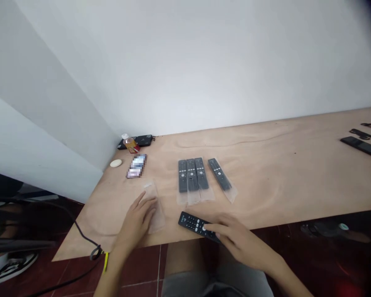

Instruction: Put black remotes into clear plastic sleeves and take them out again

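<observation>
While the plastic sleeve [158,215] is touched by the spread left hand [136,222], the unwrapped remote [192,222], near the worktop's [272,185] front edge beneath the right hand [236,237] (closure indeterminable), is judged light, stiff, best held by its sides.

From the middle of the view, the left hand [138,219], at seven o'clock, rests its fingers on a clear plastic bag [156,220]. The right hand [236,240], at five, grips a bare black remote [191,222] pointing toward ten. Three bagged remotes [191,176] lie together at six; another bagged remote [220,175] nearby points toward eleven. A bottle [131,145] stands at nine.
</observation>
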`<control>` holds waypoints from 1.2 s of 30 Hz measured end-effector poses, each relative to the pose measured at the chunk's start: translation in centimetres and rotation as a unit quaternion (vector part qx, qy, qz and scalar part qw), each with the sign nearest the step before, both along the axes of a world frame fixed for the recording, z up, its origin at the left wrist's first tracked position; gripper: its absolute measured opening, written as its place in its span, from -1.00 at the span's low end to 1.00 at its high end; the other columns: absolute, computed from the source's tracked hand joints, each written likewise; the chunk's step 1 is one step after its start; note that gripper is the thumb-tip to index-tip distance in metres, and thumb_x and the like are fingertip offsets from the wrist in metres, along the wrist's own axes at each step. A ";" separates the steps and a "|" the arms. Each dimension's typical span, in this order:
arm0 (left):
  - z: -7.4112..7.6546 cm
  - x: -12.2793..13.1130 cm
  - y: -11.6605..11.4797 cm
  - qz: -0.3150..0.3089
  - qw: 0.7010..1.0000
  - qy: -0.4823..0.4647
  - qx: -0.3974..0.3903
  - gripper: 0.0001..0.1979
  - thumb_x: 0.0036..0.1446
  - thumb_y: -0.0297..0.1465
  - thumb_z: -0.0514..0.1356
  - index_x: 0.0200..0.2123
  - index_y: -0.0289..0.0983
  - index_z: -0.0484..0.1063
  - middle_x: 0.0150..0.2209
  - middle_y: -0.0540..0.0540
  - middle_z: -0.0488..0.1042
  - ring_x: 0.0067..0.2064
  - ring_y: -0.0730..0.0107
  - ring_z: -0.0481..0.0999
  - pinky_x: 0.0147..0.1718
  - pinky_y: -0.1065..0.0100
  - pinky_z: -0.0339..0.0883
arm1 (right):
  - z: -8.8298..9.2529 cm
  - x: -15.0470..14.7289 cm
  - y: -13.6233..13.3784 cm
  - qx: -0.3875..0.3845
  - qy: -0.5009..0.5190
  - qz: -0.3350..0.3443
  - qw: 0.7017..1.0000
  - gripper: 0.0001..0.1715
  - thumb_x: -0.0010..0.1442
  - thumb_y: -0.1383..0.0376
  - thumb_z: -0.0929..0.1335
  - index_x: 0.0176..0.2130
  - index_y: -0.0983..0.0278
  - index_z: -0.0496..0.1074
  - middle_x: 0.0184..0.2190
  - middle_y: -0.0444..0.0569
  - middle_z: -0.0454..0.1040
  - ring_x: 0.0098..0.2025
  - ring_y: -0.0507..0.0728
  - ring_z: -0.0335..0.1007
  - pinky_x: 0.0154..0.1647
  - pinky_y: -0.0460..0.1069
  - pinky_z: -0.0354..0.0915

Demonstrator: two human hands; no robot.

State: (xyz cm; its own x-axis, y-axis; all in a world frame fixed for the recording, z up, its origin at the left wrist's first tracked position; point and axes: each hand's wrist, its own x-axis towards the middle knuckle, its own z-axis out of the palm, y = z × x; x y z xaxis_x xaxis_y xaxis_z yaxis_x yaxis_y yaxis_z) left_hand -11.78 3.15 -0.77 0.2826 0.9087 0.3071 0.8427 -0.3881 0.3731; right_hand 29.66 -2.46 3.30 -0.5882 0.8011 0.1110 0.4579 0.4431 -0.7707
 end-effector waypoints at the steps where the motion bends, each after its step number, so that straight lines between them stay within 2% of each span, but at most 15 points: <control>1: 0.0 -0.7 0.4 -0.003 1.000 0.000 -0.005 -0.66 0.47 -0.27 0.10 0.13 -0.12 0.62 0.19 -0.11 0.64 0.53 -0.07 0.22 0.39 -0.22 0.31 | 0.0 -1.3 0.2 0.018 -0.019 0.011 1.000 -0.41 0.53 0.37 0.26 0.37 -0.14 0.43 0.28 -0.10 0.55 0.26 0.28 0.48 0.31 0.23 0.43; 4: -0.1 -1.6 0.9 0.003 1.000 0.003 -0.012 -0.64 0.50 -0.25 0.09 0.16 -0.12 0.62 0.24 -0.10 0.61 0.58 -0.06 0.11 0.43 -0.25 0.26 | -0.3 -5.6 1.0 0.074 -0.067 -0.003 0.995 -0.45 0.53 0.37 0.27 0.38 0.02 0.42 0.09 0.01 0.63 0.12 0.29 0.51 0.17 0.19 0.45; 6: -0.3 -1.5 0.8 0.012 1.000 0.010 -0.002 -0.65 0.47 -0.19 0.16 0.17 -0.12 0.62 0.29 -0.12 0.57 0.56 -0.11 0.14 0.43 -0.26 0.25 | -0.5 -8.3 1.6 0.113 -0.103 -0.009 0.988 -0.50 0.53 0.33 0.30 0.38 0.15 0.41 0.04 0.09 0.65 0.07 0.32 0.51 0.15 0.20 0.42; 8: -0.4 -1.4 0.5 0.028 0.999 0.017 0.011 -0.64 0.45 -0.16 0.21 0.18 -0.10 0.61 0.31 -0.16 0.52 0.46 -0.15 0.31 0.36 -0.24 0.33 | -0.5 -10.7 2.6 0.140 -0.144 -0.015 0.980 -0.50 0.52 0.29 0.33 0.38 0.22 0.38 -0.01 0.13 0.66 0.04 0.35 0.50 0.10 0.20 0.41; 10: -0.5 -1.3 0.1 0.033 0.999 0.016 0.008 -0.64 0.46 -0.17 0.19 0.20 -0.09 0.60 0.24 -0.21 0.54 0.27 -0.08 0.49 0.24 -0.16 0.46 | -0.3 -12.7 3.8 0.155 -0.182 -0.028 0.971 -0.51 0.51 0.25 0.36 0.36 0.25 0.39 -0.10 0.13 0.67 0.01 0.37 0.49 0.06 0.20 0.39; 12: -0.5 -1.1 -0.3 0.023 1.000 0.006 -0.009 -0.63 0.50 -0.20 0.14 0.24 -0.11 0.56 0.16 -0.21 0.56 0.16 0.00 0.55 0.16 -0.08 0.52 | -0.1 -14.3 5.2 0.170 -0.210 -0.051 0.961 -0.58 0.50 0.21 0.40 0.26 0.27 0.46 -0.15 0.13 0.66 0.02 0.39 0.47 0.06 0.20 0.37; 15: -0.4 -0.4 -0.2 0.013 1.000 -0.006 -0.019 -0.62 0.54 -0.23 0.09 0.27 -0.15 0.51 0.19 -0.22 0.53 0.21 0.02 0.53 0.22 -0.06 0.48 | -0.1 -16.4 7.8 0.205 -0.224 -0.088 0.949 -0.71 0.48 0.15 0.42 0.04 0.29 0.55 -0.12 0.17 0.64 0.09 0.41 0.42 0.12 0.22 0.33; 17: -0.3 0.1 0.5 0.018 1.000 -0.003 -0.020 -0.61 0.53 -0.22 0.11 0.29 -0.15 0.49 0.24 -0.23 0.50 0.27 0.00 0.50 0.29 -0.09 0.44 | -0.3 -17.5 9.6 0.216 -0.218 -0.110 0.945 -0.72 0.48 0.13 0.42 -0.03 0.30 0.57 -0.09 0.19 0.62 0.10 0.41 0.40 0.15 0.23 0.31; 20: -0.2 0.9 2.5 0.006 1.000 -0.001 -0.020 -0.61 0.53 -0.23 0.10 0.31 -0.14 0.48 0.31 -0.23 0.46 0.33 -0.01 0.48 0.33 -0.09 0.40 | -0.6 -18.5 11.9 0.214 -0.213 -0.140 0.943 -0.70 0.51 0.13 0.40 0.00 0.31 0.56 -0.07 0.21 0.61 0.08 0.39 0.40 0.13 0.22 0.31; 23: -0.4 1.2 4.7 -0.014 1.000 -0.013 -0.014 -0.60 0.55 -0.26 0.05 0.32 -0.15 0.46 0.35 -0.22 0.44 0.36 0.02 0.48 0.37 -0.07 0.37 | -0.6 -18.2 13.1 0.213 -0.206 -0.167 0.940 -0.58 0.54 0.08 0.35 0.15 0.33 0.51 0.01 0.24 0.58 0.10 0.40 0.38 0.13 0.23 0.31; 25: -0.6 1.1 5.5 -0.019 1.000 -0.021 -0.009 -0.58 0.55 -0.27 0.04 0.35 -0.15 0.43 0.36 -0.22 0.44 0.36 0.04 0.47 0.38 -0.08 0.37 | -0.6 -17.3 13.1 0.209 -0.205 -0.204 0.934 -0.52 0.56 0.07 0.31 0.24 0.34 0.46 0.05 0.26 0.55 0.11 0.40 0.37 0.14 0.25 0.31; 27: -0.9 1.0 5.7 -0.020 0.999 -0.026 -0.007 -0.58 0.55 -0.27 0.03 0.35 -0.13 0.42 0.37 -0.21 0.43 0.37 0.04 0.46 0.38 -0.09 0.36 | -0.6 -16.2 12.4 0.203 -0.211 -0.229 0.928 -0.54 0.56 0.09 0.30 0.21 0.34 0.48 0.05 0.27 0.53 0.10 0.41 0.36 0.13 0.26 0.31; 29: -1.1 0.9 5.6 -0.022 0.999 -0.027 -0.007 -0.60 0.55 -0.27 0.03 0.33 -0.12 0.44 0.38 -0.20 0.42 0.39 0.04 0.45 0.39 -0.10 0.35 | -0.6 -15.3 11.2 0.203 -0.221 -0.225 0.927 -0.60 0.54 0.12 0.33 0.16 0.34 0.52 0.04 0.27 0.53 0.09 0.42 0.36 0.12 0.27 0.31; 36: -0.8 0.9 5.4 -0.022 0.999 -0.035 0.001 -0.61 0.55 -0.30 0.06 0.35 -0.14 0.39 0.35 -0.24 0.40 0.36 0.06 0.46 0.37 -0.07 0.38 | -1.8 -12.6 4.2 0.187 -0.213 -0.189 0.940 -0.49 0.44 0.06 0.44 0.19 0.33 0.53 0.03 0.27 0.52 0.04 0.45 0.38 0.05 0.34 0.42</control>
